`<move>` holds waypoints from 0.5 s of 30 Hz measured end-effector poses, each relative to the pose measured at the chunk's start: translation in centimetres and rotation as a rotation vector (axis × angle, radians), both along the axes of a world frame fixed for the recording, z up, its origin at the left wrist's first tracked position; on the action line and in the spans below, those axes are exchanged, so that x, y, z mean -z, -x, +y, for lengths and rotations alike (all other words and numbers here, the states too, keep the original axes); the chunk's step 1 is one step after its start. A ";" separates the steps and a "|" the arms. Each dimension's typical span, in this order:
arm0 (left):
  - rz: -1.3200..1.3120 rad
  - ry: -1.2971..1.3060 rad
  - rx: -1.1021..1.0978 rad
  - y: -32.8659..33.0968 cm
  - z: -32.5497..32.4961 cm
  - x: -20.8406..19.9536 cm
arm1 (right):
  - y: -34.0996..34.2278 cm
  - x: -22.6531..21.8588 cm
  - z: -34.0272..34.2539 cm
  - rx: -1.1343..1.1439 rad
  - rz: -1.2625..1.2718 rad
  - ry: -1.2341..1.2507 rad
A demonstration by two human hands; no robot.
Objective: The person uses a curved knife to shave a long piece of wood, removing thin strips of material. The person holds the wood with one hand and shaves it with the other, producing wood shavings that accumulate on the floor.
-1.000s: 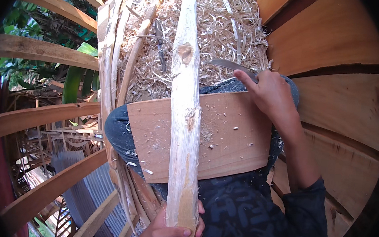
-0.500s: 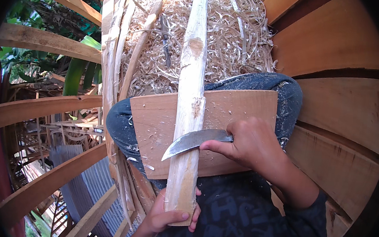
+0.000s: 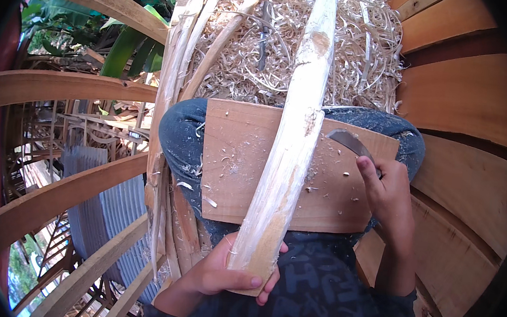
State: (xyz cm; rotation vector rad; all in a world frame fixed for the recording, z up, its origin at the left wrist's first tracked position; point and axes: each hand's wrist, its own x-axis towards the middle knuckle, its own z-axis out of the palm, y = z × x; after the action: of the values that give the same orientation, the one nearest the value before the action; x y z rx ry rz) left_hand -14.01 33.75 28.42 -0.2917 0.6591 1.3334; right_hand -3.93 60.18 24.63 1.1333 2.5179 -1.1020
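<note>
A long, pale piece of wood (image 3: 289, 155) slants across my lap, its far end over the shavings. Around its near end my left hand (image 3: 239, 270) is closed, thumb on top and fingertips showing at the far side. My right hand (image 3: 389, 190) grips a curved knife (image 3: 350, 142) to the right of the wood. The blade points left and stands clear of the wood; the handle is mostly hidden in my fist. Under the wood a flat brown board (image 3: 234, 175) rests across my legs, with small chips on it.
A thick heap of curly shavings (image 3: 272, 70) lies beyond my knees, with a dark, narrow tool (image 3: 264, 37) on it. Long wood strips (image 3: 178, 51) run along the left. Wooden slats (image 3: 80, 88) bound the left side, and planks (image 3: 467, 169) form a wall close on the right.
My right hand has lifted the knife off the wood and moved it right and away from me. The wood now leans, its far end further right. The whole view has shifted as well.
</note>
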 end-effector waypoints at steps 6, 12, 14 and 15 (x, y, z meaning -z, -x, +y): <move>0.135 0.020 0.030 0.3 0.9 1.0 | -1.2 -2.7 -4.0 -0.222 0.056 0.152; 0.221 0.052 0.057 -0.2 1.8 0.5 | -1.7 -2.1 -5.2 -0.393 0.046 0.031; 0.240 0.082 0.068 -0.4 2.0 0.7 | -1.6 -1.5 -4.7 -0.403 0.047 -0.018; 0.249 0.098 0.070 -0.5 2.0 0.7 | -1.4 -1.4 -4.7 -0.390 0.060 -0.020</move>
State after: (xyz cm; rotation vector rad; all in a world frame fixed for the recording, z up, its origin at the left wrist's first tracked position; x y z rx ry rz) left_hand -13.53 35.73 27.73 -0.1803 0.9373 1.2833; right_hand -2.50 55.53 26.01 0.5788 2.6434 -1.0161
